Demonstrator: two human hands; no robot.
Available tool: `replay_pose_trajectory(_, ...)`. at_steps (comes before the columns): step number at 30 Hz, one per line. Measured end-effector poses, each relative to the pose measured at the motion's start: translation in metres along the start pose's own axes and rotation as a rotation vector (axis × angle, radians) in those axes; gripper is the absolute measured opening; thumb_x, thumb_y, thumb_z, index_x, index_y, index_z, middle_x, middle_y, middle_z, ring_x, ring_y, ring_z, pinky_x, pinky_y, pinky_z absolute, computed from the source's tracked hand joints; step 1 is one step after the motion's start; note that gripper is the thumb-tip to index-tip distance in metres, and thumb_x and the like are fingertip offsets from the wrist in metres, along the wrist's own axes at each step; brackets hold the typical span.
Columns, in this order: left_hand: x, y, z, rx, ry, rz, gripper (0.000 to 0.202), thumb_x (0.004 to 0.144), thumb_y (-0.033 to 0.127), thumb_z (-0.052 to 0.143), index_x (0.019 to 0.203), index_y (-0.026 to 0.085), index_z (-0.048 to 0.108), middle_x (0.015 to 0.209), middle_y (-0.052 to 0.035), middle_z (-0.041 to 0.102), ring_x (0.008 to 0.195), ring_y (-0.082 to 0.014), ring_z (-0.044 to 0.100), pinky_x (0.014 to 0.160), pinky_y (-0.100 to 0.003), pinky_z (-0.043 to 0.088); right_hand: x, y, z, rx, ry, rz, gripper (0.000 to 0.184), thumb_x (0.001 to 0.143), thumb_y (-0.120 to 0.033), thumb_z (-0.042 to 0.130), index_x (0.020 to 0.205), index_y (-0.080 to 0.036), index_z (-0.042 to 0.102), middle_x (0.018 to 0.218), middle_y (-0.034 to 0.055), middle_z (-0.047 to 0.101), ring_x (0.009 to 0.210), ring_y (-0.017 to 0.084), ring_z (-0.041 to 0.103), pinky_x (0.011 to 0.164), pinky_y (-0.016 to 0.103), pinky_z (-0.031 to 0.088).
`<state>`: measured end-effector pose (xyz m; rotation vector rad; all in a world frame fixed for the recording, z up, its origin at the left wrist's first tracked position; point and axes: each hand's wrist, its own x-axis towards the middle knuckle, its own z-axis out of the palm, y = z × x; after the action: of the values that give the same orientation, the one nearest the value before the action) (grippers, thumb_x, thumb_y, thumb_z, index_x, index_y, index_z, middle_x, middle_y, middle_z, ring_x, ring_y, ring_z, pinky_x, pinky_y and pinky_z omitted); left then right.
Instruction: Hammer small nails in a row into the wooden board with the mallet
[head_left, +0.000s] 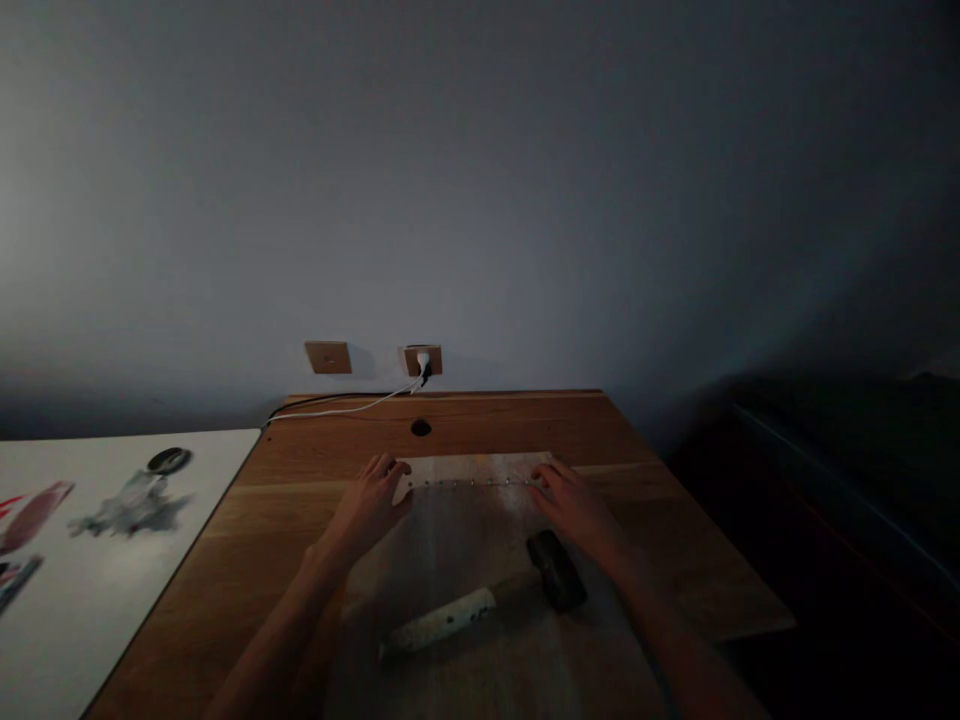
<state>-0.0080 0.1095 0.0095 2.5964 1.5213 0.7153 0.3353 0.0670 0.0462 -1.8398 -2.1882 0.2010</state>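
Note:
A pale wooden board (472, 540) lies on the brown wooden desk (645, 500), with a row of small nails (472, 482) near its far edge. My left hand (371, 505) rests on the board's far left corner, fingers spread and flat. My right hand (574, 505) rests on the far right corner, fingers loosely curled over the edge, near the last nail. A hammer (487, 595) with a dark head and a pale handle lies on the board between my forearms, untouched. The room is dim.
A round cable hole (421, 428) sits in the desk behind the board. A white cable (352, 405) runs to a wall socket (420, 360); a second plate (328, 357) is beside it. A white table (112, 560) with printed pictures stands at the left. Dark furniture (840, 500) stands at the right.

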Motion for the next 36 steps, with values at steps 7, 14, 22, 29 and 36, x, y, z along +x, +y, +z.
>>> replay_pose_trajectory(7,0.012,-0.012,-0.001,-0.096,-0.175,0.013,0.015,0.085,0.009,0.060,0.090,0.020,0.069,0.099,-0.0064,0.063,0.098,-0.0222,0.062,0.088,-0.033,0.049,0.030,0.001,0.011,-0.082,-0.088,-0.013,0.016,0.095,-0.017,0.053,0.093,-0.017,0.069,0.101,0.0134,0.070,0.098,0.027,0.066,0.087,0.036,0.049)
replay_pose_trajectory(14,0.019,-0.006,-0.010,-0.065,-0.230,0.000,0.015,0.086,0.012,0.058,0.088,0.020,0.070,0.098,-0.0048,0.063,0.090,-0.0194,0.064,0.080,-0.028,0.049,0.035,-0.004,0.000,0.027,-0.114,-0.065,0.019,0.092,-0.011,0.052,0.100,-0.018,0.067,0.105,0.0102,0.070,0.094,0.022,0.066,0.088,0.033,0.049)
replay_pose_trajectory(22,0.025,0.001,-0.007,-0.105,-0.168,-0.011,0.006,0.086,0.016,0.064,0.086,0.020,0.069,0.092,-0.0023,0.064,0.080,-0.0162,0.065,0.074,-0.026,0.048,0.031,-0.022,0.008,0.208,-0.276,-0.220,0.019,0.087,-0.010,0.061,0.101,-0.021,0.068,0.090,0.0010,0.073,0.080,0.015,0.069,0.076,0.023,0.052)
replay_pose_trajectory(29,0.019,0.011,0.010,-0.192,-0.205,0.122,0.012,0.087,0.017,0.063,0.097,0.020,0.070,0.099,-0.0050,0.065,0.090,-0.0183,0.066,0.081,-0.027,0.051,0.044,-0.005,0.026,0.054,-0.160,-0.107,0.010,0.093,-0.017,0.059,0.097,-0.016,0.068,0.100,0.0110,0.069,0.094,0.023,0.065,0.087,0.034,0.049)
replay_pose_trajectory(36,0.023,0.005,0.011,-0.125,-0.201,0.084,0.014,0.091,0.012,0.056,0.094,0.018,0.068,0.099,-0.0069,0.063,0.092,-0.0203,0.065,0.082,-0.030,0.050,0.044,-0.013,0.019,-0.019,-0.144,-0.143,0.017,0.093,-0.012,0.054,0.090,-0.017,0.070,0.093,0.0089,0.068,0.094,0.023,0.064,0.088,0.034,0.046)
